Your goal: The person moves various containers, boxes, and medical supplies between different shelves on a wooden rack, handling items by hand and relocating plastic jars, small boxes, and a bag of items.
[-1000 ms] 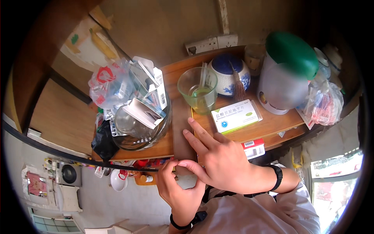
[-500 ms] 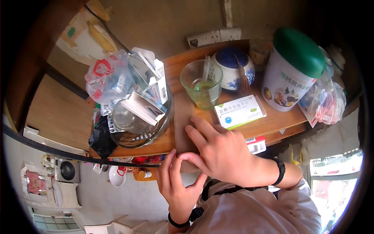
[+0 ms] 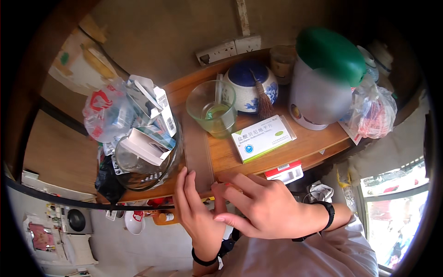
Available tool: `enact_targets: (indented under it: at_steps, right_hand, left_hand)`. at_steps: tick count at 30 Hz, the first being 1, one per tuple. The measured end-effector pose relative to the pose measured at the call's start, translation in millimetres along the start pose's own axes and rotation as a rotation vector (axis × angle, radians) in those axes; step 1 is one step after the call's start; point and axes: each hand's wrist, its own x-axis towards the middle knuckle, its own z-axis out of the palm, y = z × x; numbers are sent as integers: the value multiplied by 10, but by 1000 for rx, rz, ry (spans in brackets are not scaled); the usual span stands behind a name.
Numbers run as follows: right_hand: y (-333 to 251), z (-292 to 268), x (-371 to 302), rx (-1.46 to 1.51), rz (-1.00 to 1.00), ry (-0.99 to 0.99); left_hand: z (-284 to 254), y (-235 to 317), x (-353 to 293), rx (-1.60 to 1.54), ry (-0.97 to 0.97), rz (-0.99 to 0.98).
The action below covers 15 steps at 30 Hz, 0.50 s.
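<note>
My left hand (image 3: 199, 224) is held up at the front edge of the wooden table (image 3: 263, 161), palm turned toward my right hand, fingers straight and thumb apart. My right hand (image 3: 270, 207) reaches across from the right, its fingers stretched out and its thumb lying by the left palm. The right fingertips meet or overlap the left thumb; I cannot tell how firmly they touch. Neither hand shows anything held. Just beyond them lies a flat brown strip (image 3: 198, 161) running to the table edge. A white and green medicine box (image 3: 263, 137) lies beyond my right hand.
A green-tinted glass (image 3: 211, 111), a blue-and-white lidded jar (image 3: 251, 87) and a white tub with green lid (image 3: 318, 99) stand behind. At left, a glass bowl (image 3: 174, 168) holds opened boxes beside a clear plastic bag (image 3: 108, 111). A red-and-white box (image 3: 286, 171) sits lower right.
My right hand has come down toward me, off the brown strip, and its thumb has moved away from the left fingertips. My left fingers have straightened. The whole view has shifted.
</note>
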Motion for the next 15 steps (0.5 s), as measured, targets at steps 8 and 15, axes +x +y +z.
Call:
enact_targets:
  at_steps: [8,15]
  right_hand:
    - [252,-190,13,8,-31,266]
    - [314,-680,1017,-416,-234,207]
  left_hand:
    - [272,59,139,-121,176,-64]
    - [347,54,231,-147,271,-55]
